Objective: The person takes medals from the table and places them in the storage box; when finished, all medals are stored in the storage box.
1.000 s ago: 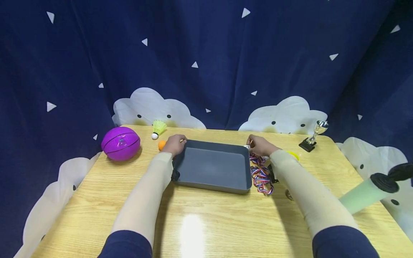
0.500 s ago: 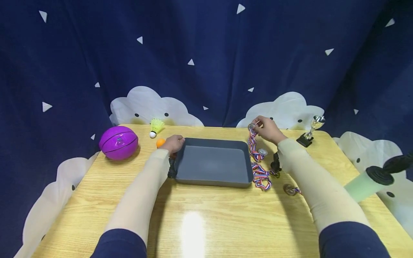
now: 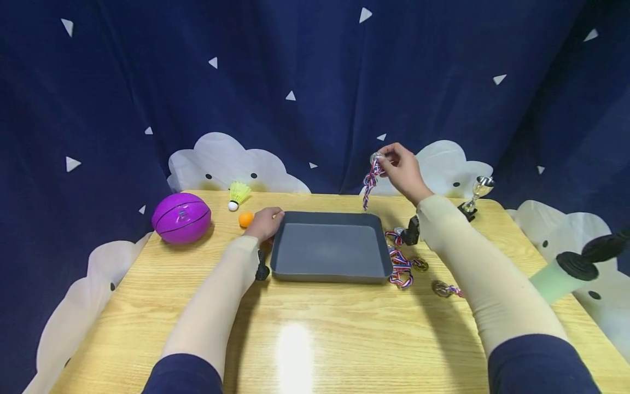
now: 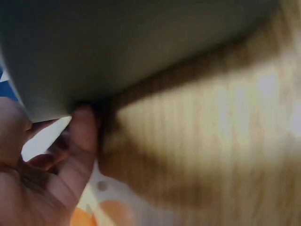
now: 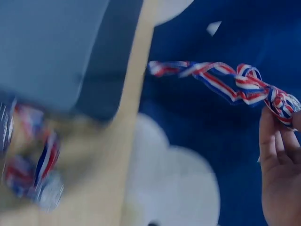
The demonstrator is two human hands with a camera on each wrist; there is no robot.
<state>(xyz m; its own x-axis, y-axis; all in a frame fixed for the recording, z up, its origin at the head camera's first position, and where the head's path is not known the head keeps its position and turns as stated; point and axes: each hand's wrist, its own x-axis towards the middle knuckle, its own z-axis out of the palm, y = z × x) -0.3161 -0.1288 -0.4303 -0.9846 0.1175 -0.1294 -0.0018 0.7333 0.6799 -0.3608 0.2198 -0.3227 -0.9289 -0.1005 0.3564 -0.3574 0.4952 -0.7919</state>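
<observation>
My left hand [image 3: 266,223] grips the back left corner of a dark grey tray [image 3: 331,277]. In the left wrist view its thumb and fingers pinch the tray wall [image 4: 70,56]. Raised above the tray's back right corner, my right hand [image 3: 402,171] pinches a silvery medal [image 3: 376,157] whose red, white and blue ribbon [image 5: 225,84] dangles. More medals lie right of the tray: a silver one partly behind the right wrist camera, a gold-coloured medal [image 3: 420,265] with bunched ribbon, and a bronze-coloured medal [image 3: 441,288] partly hidden ribbon-side by my right arm.
A purple ball [image 3: 181,218] with basketball lines, a yellow shuttlecock [image 3: 238,195] and an orange ball [image 3: 245,219] stand to the left. A small trophy cup [image 3: 477,196] is at the back right, and a pale green bottle [image 3: 563,276] at the right edge. A curtain hangs behind the table.
My right hand has lifted the medal from beside the tray, up and slightly left, its ribbon now hanging free. My left hand has stayed at the tray's corner.
</observation>
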